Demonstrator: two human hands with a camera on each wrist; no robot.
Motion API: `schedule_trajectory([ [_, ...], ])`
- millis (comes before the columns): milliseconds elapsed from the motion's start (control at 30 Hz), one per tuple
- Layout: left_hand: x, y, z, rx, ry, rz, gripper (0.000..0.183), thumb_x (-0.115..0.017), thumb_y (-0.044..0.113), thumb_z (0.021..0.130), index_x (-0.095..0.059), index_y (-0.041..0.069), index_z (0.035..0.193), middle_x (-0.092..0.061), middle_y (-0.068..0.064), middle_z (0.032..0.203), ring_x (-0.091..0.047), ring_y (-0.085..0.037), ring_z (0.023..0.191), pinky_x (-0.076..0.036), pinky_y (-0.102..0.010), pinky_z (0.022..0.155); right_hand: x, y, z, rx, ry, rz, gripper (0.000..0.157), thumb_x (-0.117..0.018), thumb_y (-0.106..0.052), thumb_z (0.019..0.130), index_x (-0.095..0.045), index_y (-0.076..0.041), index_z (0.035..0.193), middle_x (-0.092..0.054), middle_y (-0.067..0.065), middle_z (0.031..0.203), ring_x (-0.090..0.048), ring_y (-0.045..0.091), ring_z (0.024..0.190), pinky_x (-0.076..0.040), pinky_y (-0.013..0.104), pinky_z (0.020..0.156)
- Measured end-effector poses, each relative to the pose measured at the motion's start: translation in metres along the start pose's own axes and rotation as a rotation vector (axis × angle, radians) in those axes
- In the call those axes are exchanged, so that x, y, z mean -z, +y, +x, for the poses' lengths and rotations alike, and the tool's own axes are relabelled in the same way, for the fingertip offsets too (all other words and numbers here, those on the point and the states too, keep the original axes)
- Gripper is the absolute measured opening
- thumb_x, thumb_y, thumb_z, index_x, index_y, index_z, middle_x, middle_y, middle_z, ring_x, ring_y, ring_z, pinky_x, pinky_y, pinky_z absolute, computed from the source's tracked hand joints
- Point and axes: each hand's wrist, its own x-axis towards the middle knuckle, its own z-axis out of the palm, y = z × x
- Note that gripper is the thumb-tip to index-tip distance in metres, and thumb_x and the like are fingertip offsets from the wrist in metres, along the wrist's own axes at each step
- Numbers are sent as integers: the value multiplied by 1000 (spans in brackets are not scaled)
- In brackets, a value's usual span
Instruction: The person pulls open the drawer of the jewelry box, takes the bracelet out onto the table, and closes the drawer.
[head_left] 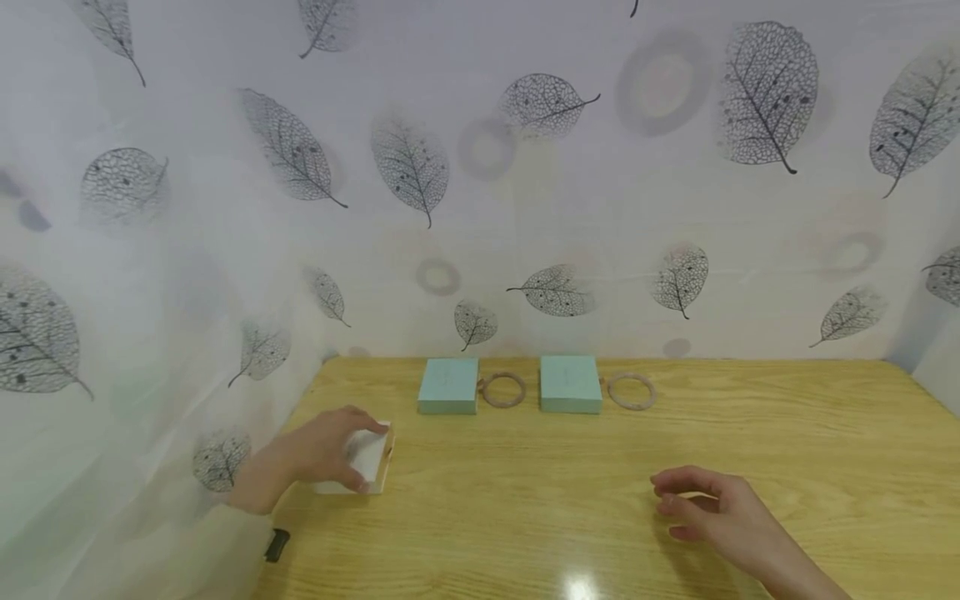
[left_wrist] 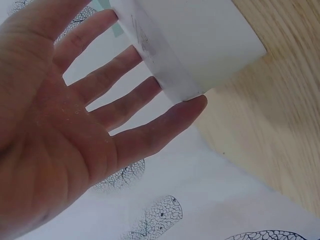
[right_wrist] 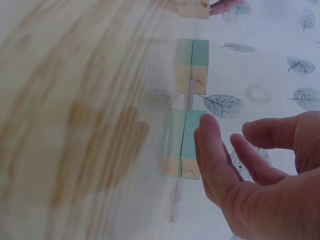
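Note:
At the table's left side my left hand (head_left: 322,450) grips a white box (head_left: 367,457), spanning it with thumb and fingers. Up close in the left wrist view, several fingertips press along one side of that box (left_wrist: 205,40); the thumb's contact is not visible there. My right hand (head_left: 716,512) is held above the table's right half with loosely bent fingers and nothing in them. The right wrist view shows a gap between that hand's thumb and fingers.
Toward the back stand two light-blue boxes, a left one (head_left: 448,385) and a right one (head_left: 570,382). To the right of each lies a bangle-like ring, one pinkish-brown (head_left: 503,405) and one paler (head_left: 632,406). A leaf-print curtain (head_left: 480,208) borders the wooden table (head_left: 510,517).

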Motion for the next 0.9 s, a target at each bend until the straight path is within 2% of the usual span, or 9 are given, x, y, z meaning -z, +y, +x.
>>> schedule_trajectory([
  [200,-3,5,2,-37,4,18,79,-84,41,60,-58,14,129,-55,-15,132,-50,-37,121,-38,-55,103,-2,-1,1,0,12,-18,45,-58,-32,93,-55,0,125,-58,17,126,-64,16,101,-57,28,76],
  [667,-10,34,6,-3,-32,-43,79,-83,45,60,-57,22,131,-49,-13,138,-46,-36,125,-39,-55,103,0,-1,2,17,-20,2,44,-56,-29,95,-54,3,125,-58,20,126,-64,15,99,-57,30,76],
  [900,-14,47,11,-30,-42,-44,77,-83,46,61,-58,23,130,-51,-8,136,-49,-31,121,-42,-51,102,-1,-1,1,22,-1,-24,43,-57,-29,94,-55,1,124,-59,18,125,-65,15,96,-56,26,74],
])
